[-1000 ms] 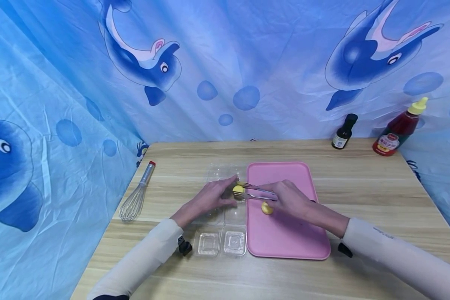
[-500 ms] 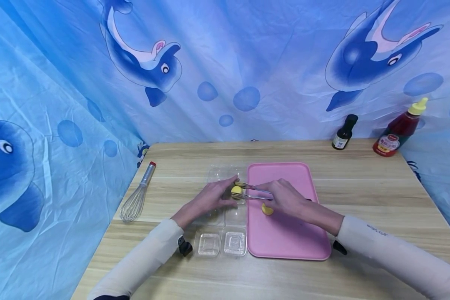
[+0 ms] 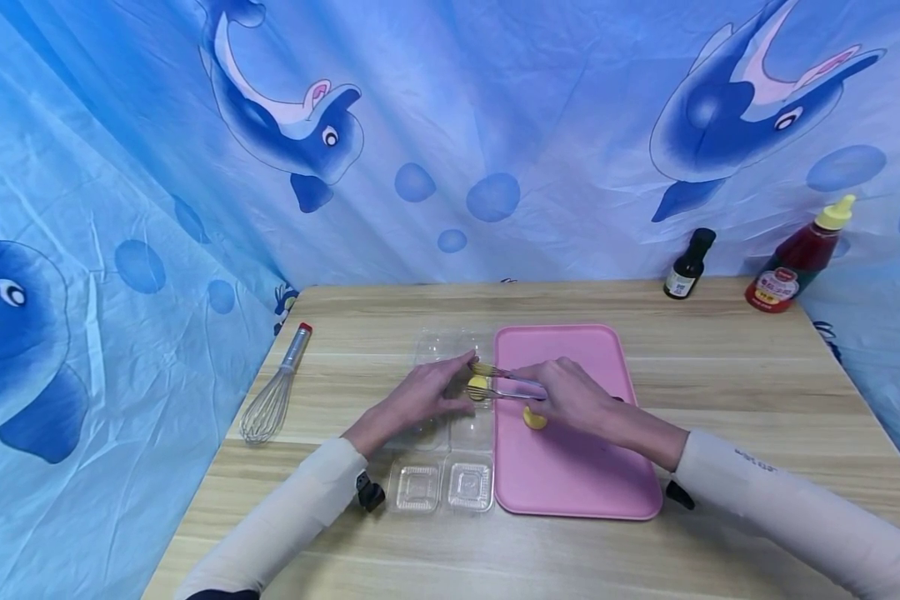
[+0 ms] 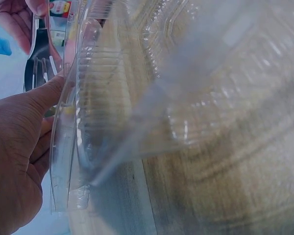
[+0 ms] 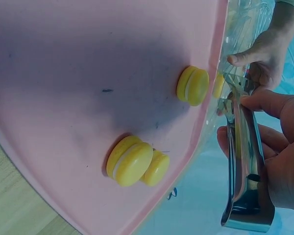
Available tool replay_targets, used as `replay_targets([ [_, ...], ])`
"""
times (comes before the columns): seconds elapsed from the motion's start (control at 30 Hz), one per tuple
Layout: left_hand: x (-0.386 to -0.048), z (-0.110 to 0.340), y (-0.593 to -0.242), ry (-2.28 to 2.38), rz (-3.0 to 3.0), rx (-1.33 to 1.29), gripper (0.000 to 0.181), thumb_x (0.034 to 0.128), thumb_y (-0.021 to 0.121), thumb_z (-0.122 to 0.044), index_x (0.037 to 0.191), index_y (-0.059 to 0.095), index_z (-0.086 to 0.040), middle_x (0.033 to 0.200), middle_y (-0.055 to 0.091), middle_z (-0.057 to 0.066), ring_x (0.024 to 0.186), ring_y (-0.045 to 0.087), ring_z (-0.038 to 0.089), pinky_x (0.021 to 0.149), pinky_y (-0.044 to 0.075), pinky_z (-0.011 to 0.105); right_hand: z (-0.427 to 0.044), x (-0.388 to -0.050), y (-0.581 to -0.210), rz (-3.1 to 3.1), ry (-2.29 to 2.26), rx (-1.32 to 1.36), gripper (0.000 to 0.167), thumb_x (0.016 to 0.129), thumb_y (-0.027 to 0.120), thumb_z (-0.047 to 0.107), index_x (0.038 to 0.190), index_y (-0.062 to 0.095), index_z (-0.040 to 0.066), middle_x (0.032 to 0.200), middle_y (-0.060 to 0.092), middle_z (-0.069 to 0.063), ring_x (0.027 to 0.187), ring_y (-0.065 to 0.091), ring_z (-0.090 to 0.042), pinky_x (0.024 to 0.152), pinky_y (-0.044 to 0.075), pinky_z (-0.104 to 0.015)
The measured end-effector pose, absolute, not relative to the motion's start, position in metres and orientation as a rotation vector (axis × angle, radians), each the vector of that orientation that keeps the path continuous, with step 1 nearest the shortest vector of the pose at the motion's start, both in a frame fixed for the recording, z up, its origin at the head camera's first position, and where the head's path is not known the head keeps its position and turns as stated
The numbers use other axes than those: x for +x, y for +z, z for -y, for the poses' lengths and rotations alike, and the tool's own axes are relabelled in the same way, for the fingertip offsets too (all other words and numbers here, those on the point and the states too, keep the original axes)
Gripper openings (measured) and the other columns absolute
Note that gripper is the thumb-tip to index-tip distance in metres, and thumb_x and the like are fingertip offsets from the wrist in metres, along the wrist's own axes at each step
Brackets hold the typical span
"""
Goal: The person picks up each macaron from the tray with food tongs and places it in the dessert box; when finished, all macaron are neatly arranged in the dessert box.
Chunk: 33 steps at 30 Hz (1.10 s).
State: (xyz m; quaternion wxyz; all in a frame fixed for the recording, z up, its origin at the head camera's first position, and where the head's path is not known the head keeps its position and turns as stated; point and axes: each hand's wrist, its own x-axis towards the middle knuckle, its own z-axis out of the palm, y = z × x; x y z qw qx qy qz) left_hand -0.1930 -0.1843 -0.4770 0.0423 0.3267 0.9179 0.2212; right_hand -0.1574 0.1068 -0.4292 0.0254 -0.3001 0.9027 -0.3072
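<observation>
Curled at the clear plastic container [image 3: 471, 483], my left hand [image 3: 417, 395] has its thumb and fingers at the container's side wall, also visible in the left wrist view. My right hand [image 3: 573, 394] grips metal tongs [image 5: 247, 188] with fork-like ends. Between the ends of the tongs, over the container beside the tray, is a yellow macaron [image 3: 478, 386]. On the pink tray [image 3: 577, 483], the right wrist view shows a macaron [image 5: 192, 85] near the edge and two more [image 5: 130, 164] close together. My right hand partly hides the tray in the head view.
A whisk [image 3: 277, 392] lies on the table's left side. At the back right stand a small dark bottle [image 3: 685, 267] and a red sauce bottle [image 3: 791, 271] with a yellow cap. A blue dolphin-print curtain [image 3: 457, 125] hangs behind the table.
My right hand and the tongs have shifted slightly left. The macaron at their ends moved a little left, then back right. My left hand has stayed in place.
</observation>
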Motion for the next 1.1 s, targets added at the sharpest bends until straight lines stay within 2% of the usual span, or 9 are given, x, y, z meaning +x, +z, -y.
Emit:
replay_targets([
  [0.23,-0.194,0.184,-0.478,0.677,-2.804,1.023,0.102,0.0858,0.088,-0.043,0.165,0.035,-0.008,0.142,0.068,0.005,0.107,0.07,0.016,0.1,0.059,0.036,-0.11,-0.156,-0.426,-2.795,-0.944,-0.922,0.059,0.079,0.084,-0.002,0.136,0.073,0.007,0.118,0.077,-0.017,0.059,0.045,-0.01,0.056,0.045,-0.027],
  [0.47,-0.194,0.184,-0.476,0.626,-2.801,0.995,0.099,0.0857,0.087,-0.048,0.165,0.038,-0.015,0.155,0.058,0.004,0.131,0.062,0.024,0.115,0.048,0.044,-0.119,-0.155,-0.418,-2.803,-0.928,-0.929,0.065,0.079,0.085,0.0,0.141,0.069,0.008,0.122,0.076,-0.017,0.056,0.041,-0.007,0.057,0.044,-0.026],
  [0.5,-0.194,0.184,-0.475,0.627,-2.792,0.989,0.099,0.0859,0.087,-0.049,0.166,0.037,-0.017,0.156,0.057,0.004,0.133,0.061,0.024,0.117,0.047,0.045,-0.12,-0.155,-0.417,-2.806,-0.93,-0.926,0.065,0.079,0.085,0.0,0.142,0.069,0.009,0.119,0.077,-0.016,0.055,0.039,-0.007,0.056,0.043,-0.026],
  [0.6,-0.193,0.183,-0.472,0.644,-2.761,0.972,0.1,0.0873,0.085,-0.05,0.167,0.033,-0.02,0.156,0.056,0.003,0.14,0.055,0.025,0.121,0.042,0.046,-0.125,-0.155,-0.413,-2.816,-0.941,-0.92,0.066,0.08,0.088,0.003,0.143,0.069,0.01,0.09,0.077,-0.009,0.051,0.035,-0.005,0.052,0.039,-0.025],
  [0.7,-0.193,0.184,-0.468,0.669,-2.756,0.961,0.102,0.0865,0.086,-0.05,0.168,0.032,-0.019,0.159,0.053,0.002,0.147,0.049,0.025,0.124,0.037,0.047,-0.131,-0.155,-0.411,-2.834,-0.96,-0.918,0.067,0.08,0.091,0.004,0.142,0.069,0.01,0.064,0.052,0.006,0.052,0.035,-0.005,0.05,0.037,-0.026],
  [0.73,-0.193,0.184,-0.466,0.677,-2.759,0.952,0.103,0.0857,0.087,-0.049,0.168,0.033,-0.018,0.16,0.052,0.003,0.149,0.046,0.026,0.124,0.036,0.049,-0.134,-0.154,-0.41,-2.836,-0.965,-0.91,0.067,0.08,0.091,0.005,0.143,0.069,0.011,0.061,0.044,0.008,0.052,0.036,-0.005,0.049,0.037,-0.026],
  [0.87,-0.193,0.189,-0.46,0.707,-2.787,0.928,0.101,0.0854,0.088,-0.046,0.167,0.035,-0.016,0.166,0.044,0.008,0.15,0.045,0.029,0.124,0.036,0.05,-0.147,-0.153,-0.409,-2.844,-0.999,-0.876,0.067,0.08,0.091,0.006,0.143,0.068,0.009,0.063,0.039,0.011,0.052,0.036,-0.004,0.05,0.039,-0.025],
  [1.0,-0.195,0.2,-0.456,0.729,-2.796,0.935,0.098,0.0875,0.088,-0.043,0.166,0.037,-0.014,0.166,0.043,0.011,0.149,0.045,0.03,0.124,0.036,0.05,-0.163,-0.152,-0.411,-2.828,-1.029,-0.839,0.07,0.081,0.089,0.003,0.147,0.065,0.011,0.074,0.055,0.006,0.049,0.033,-0.003,0.048,0.036,-0.024],
  [1.1,-0.199,0.21,-0.457,0.727,-2.815,0.962,0.096,0.087,0.089,-0.042,0.164,0.04,-0.013,0.165,0.045,0.01,0.15,0.045,0.029,0.125,0.035,0.049,-0.174,-0.15,-0.413,-2.84,-1.025,-0.805,0.071,0.082,0.088,0.004,0.149,0.064,0.013,0.099,0.073,-0.003,0.047,0.031,-0.002,0.047,0.036,-0.024],
])
